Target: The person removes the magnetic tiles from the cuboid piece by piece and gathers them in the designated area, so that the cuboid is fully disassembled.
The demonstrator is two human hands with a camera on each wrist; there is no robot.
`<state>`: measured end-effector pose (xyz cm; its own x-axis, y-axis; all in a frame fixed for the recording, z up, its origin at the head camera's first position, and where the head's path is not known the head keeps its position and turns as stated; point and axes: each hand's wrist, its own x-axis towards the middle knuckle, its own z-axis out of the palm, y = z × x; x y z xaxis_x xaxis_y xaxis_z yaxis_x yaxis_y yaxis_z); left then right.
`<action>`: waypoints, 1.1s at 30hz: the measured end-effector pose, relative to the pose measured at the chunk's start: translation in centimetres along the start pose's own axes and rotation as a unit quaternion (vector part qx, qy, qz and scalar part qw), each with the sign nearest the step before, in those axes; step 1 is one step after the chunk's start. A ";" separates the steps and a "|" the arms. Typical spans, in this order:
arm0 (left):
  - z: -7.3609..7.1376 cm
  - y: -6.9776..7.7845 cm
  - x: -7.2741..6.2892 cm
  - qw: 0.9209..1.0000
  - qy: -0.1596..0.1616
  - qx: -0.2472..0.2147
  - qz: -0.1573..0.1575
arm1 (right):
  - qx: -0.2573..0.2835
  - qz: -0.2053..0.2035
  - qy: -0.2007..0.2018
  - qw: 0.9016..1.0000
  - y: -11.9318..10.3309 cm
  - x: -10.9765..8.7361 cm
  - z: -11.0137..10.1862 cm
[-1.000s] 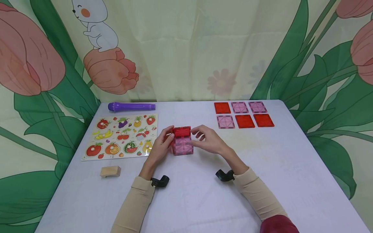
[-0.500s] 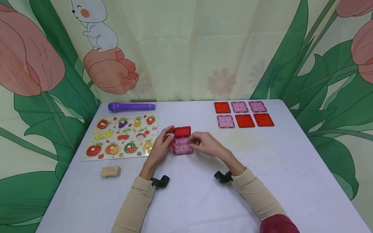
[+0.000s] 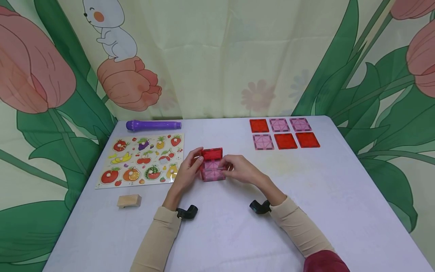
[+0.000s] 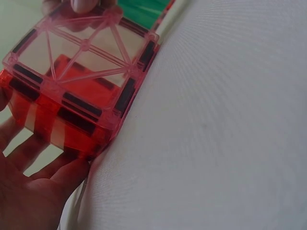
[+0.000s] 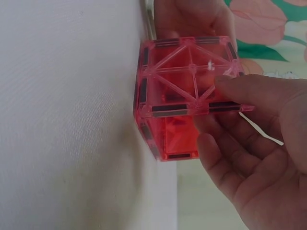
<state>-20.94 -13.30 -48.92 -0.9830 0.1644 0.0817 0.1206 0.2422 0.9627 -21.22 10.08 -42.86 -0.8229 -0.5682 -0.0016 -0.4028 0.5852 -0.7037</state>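
A small box of translucent magnetic tiles [image 3: 212, 154] stands mid-table, its red back wall rising behind pink tiles. My left hand [image 3: 187, 167] holds the box from its left side; the left wrist view shows its fingers [image 4: 72, 173] against a red side tile. On the opposite side, my right hand [image 3: 242, 168] pinches a pink tile [image 5: 165, 76] by its edge. In the right wrist view the thumb lies over that tile's face and the fingers curl beneath it. One corner of the tile juts out past the box.
Several flat red and pink tiles [image 3: 285, 141] lie in two rows at the back right. To the left are a fruit picture board [image 3: 136, 177], a purple toy microphone [image 3: 154, 125] and a wooden block [image 3: 129, 200]. A printed curtain [image 3: 217, 75] hangs behind the table.
My right hand has come in from the box's right side, and its thumb and fingers have closed on the pink tile. The left hand and the box have stayed put.
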 end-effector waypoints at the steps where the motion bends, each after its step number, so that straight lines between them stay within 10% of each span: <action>1: 0.0 0.0 0.0 1.000 0.001 0.000 0.000 | 0.000 0.000 -0.001 1.000 0.0 0.0 0.0; 33: 0.0 0.1 0.0 1.000 0.000 0.006 -0.008 | -0.046 -0.022 -0.087 0.995 -0.9 -0.7 -1.1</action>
<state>-20.93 -13.26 -48.86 -0.9849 0.1600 0.0666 0.1067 0.2569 0.9605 -20.74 10.54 -41.45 -0.7247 -0.6818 -0.1001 -0.4792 0.6030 -0.6378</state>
